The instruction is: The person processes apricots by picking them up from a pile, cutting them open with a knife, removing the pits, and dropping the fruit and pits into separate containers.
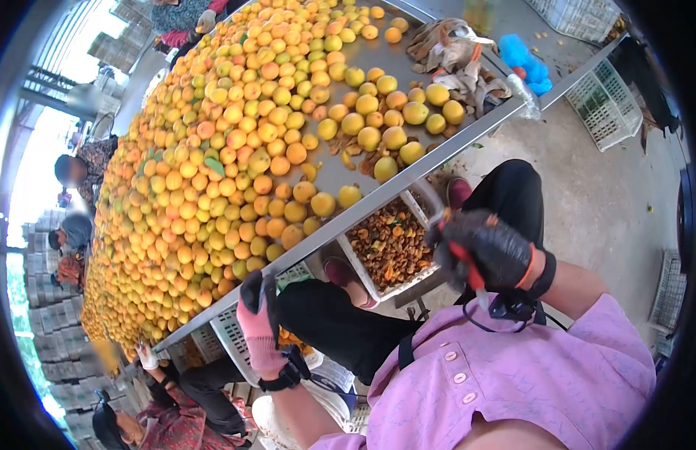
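My left hand (259,322), in a pink glove with black fingertips, is upright beside the metal table's (378,196) near edge; its fingers are slightly apart and nothing shows in them. In a black glove, my right hand (489,251) is closed round a red-handled tool (468,266) in front of my chest. The tool's working end is too blurred to make out. Many yellow-orange fruits (235,150) cover the table. Below its edge, between my legs, a white crate (385,291) holds brown and orange fruit pieces (393,247).
Cloths (453,64) and a blue plastic bag (526,61) lie at the table's far right. White crates (604,105) stand on the floor to the right. A co-worker (168,416) sits at lower left; other people are along the table's far left side.
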The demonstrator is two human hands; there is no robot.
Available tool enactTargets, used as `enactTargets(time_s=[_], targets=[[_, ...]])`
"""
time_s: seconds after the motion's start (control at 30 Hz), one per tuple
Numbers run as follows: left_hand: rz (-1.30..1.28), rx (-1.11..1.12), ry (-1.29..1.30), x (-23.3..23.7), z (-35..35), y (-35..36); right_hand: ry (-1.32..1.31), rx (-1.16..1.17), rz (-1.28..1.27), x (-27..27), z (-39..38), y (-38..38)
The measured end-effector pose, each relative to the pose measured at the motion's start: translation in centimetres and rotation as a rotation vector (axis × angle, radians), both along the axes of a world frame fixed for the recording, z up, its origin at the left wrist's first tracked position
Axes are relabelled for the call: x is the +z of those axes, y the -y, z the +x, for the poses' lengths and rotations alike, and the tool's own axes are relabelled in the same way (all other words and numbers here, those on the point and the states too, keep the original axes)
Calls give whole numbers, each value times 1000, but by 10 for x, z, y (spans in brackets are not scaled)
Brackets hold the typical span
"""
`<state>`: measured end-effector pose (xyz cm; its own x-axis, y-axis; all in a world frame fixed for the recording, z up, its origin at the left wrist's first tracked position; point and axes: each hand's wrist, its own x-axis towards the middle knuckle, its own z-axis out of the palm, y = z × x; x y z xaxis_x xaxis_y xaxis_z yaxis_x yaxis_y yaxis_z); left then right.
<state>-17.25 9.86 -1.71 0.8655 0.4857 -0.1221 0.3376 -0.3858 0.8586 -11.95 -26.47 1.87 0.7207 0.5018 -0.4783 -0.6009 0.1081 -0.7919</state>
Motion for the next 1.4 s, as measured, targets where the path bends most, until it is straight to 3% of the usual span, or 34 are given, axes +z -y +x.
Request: enactTargets(time_s=[0.07,0.1,0.13,0.2,0.27,0.3,0.33,0.37,0.4,0.47,0.53,0.6,0.63,0.67,0.73,0.8,0.83,0.87,0.9,0.93,0.97,1.0,1.07,1.1,1.17,1.27,1.3,1.33,1.4], targets=[[477,-62,-146,-6,28,4,-148,-396,359,5,22,17],[802,-39,-267,-7,40,9,-14,-592,248,24,28,24],[811,-53,-259,-6,52,13,-34,-681,381,37,31,26],[1051,-192,-696,-4,76,20,41,-418,351,32,29,62],[1091,-220,-646,-9,92,22,11,-465,220,28,28,69],[992,-280,-565,-11,100,22,-20,-496,86,25,27,71],[893,-334,-484,-12,106,24,-25,-494,91,20,28,74],[921,-381,-207,-20,109,23,-28,-516,132,14,31,77],[933,-378,-209,-22,115,21,-29,-538,176,10,34,79],[-123,-183,-217,-13,139,26,-39,-540,178,14,42,80],[-6,37,-112,-10,164,26,-40,-549,179,20,55,76],[709,-31,25,-35,188,-2,36,-555,175,28,74,66],[669,-71,-152,-22,197,11,59,-564,179,26,87,60],[931,-55,-331,-35,211,4,65,-573,181,27,99,52],[1138,-107,-521,-48,225,3,118,-549,249,26,123,36],[1189,-268,-518,-51,228,-1,202,-500,269,-9,147,16],[1337,-463,-547,-57,226,-13,301,-354,176,-19,153,11],[1574,-523,-446,-95,232,-51,819,-317,-141,-34,172,-3],[1243,-343,-398,-81,235,-35,589,-486,447,-97,182,-41],[1272,-272,-364,-72,230,-23,761,-407,57,-73,181,-35],[1203,-379,-436,-67,236,-26,850,-325,-344,-53,171,-35],[1326,-386,-566,-76,229,-31,921,-442,-169,-87,174,-55],[1417,-658,-637,-17,223,18,965,-164,-228,-55,172,-35],[1426,-667,-615,-9,229,35,972,-183,-238,-62,175,-35],[1327,-678,-419,19,240,79,729,-278,214,-86,179,-48],[1073,-768,-96,31,258,169,635,-447,75,-100,178,-39],[985,-775,-25,37,253,185,1010,-265,-379,-50,160,0],[908,-766,28,45,243,193,1010,-273,-377,-60,163,-2],[755,-724,123,58,221,202,650,-296,517,-91,173,-16]])
